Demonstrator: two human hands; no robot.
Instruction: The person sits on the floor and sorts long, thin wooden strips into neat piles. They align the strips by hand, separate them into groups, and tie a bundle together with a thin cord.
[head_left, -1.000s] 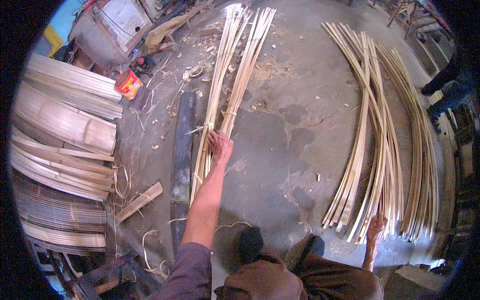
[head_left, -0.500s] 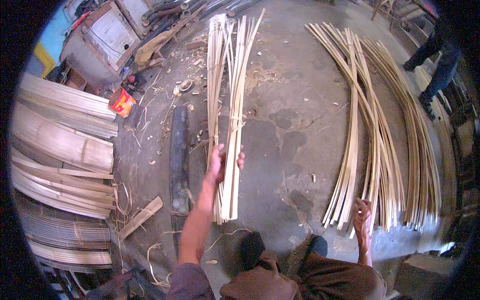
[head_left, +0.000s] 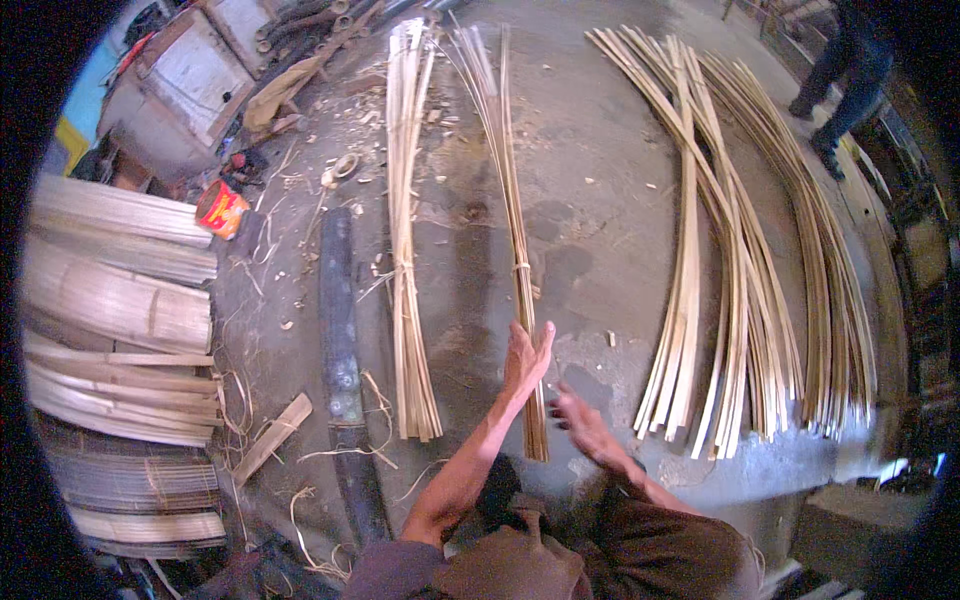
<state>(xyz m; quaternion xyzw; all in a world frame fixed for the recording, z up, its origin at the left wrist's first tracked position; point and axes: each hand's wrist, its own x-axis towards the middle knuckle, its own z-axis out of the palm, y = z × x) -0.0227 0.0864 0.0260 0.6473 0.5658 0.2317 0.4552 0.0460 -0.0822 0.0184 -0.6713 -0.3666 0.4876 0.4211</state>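
Observation:
My left hand (head_left: 527, 362) is closed round a narrow bundle of bamboo strips (head_left: 517, 240), below the tie at its middle. This bundle stretches away from me, its far ends fanned and its near end (head_left: 536, 445) close to my knees. Just right of that near end is my right hand (head_left: 585, 425), slightly blurred, fingers apart and nothing seen in it. A second tied bundle of bamboo strips (head_left: 403, 300) lies on the floor to the left, apart from the held one.
Long loose bamboo strips (head_left: 735, 250) lie across the floor at the right. At the left are stacked slats (head_left: 120, 290), a red tin (head_left: 221, 210), a dark beam (head_left: 343, 310) and a wooden piece (head_left: 272, 440). A person in dark trousers (head_left: 850, 90) stands at far right.
My left hand has moved right with one bundle, leaving the other on the floor. My right hand has come from the loose strips at the right toward the held bundle.

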